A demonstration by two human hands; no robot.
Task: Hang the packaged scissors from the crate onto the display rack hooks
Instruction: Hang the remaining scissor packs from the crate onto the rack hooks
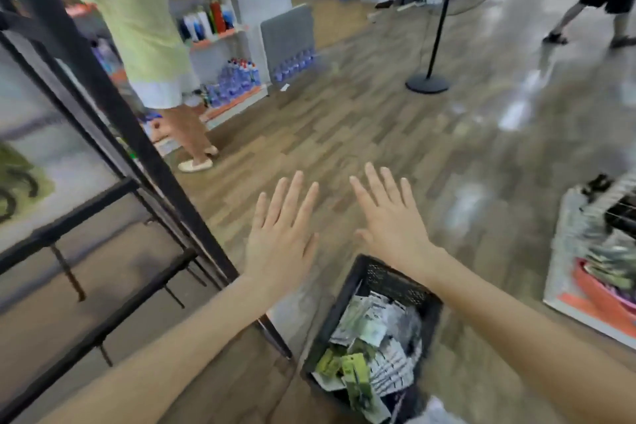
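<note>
A black plastic crate [371,280] stands on the floor at the bottom centre, filled with several packaged scissors [373,344] in white and green cards. My left hand [280,234] and my right hand [390,220] are stretched out flat above the floor, palms down, fingers spread, holding nothing. The right forearm crosses over the crate's far corner. The black metal display rack [113,120] rises on the left, with thin hooks [69,272] sticking out from its crossbars. One green package [20,182] hangs on the rack at the far left, blurred.
A person in a light green shirt [134,21] stands by shelves of bottles [220,31] behind the rack. A fan stand [427,83] is on the wooden floor further back. Another person's legs [585,21] show top right. A low display with goods [599,251] sits at right.
</note>
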